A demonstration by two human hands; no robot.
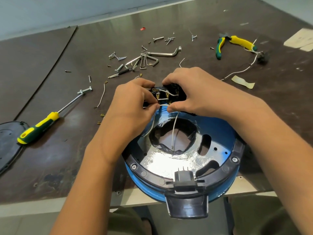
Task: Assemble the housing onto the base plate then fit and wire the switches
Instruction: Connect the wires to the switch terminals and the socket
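switch block at far rim of blue housing | right hand grip curled round it | left hand grip pinching white wire at it | risk: sideways tug could bend terminal, wire slips off | loose screws beyond housing

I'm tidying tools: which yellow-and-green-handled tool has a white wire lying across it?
The pliers at the far right; the screwdriver on the left has no wire on it.

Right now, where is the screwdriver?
In the head view, the screwdriver lies on the table left of the left hand, which pinches the white wire with the right hand; its handle is by the black cover, its tip by a bolt.
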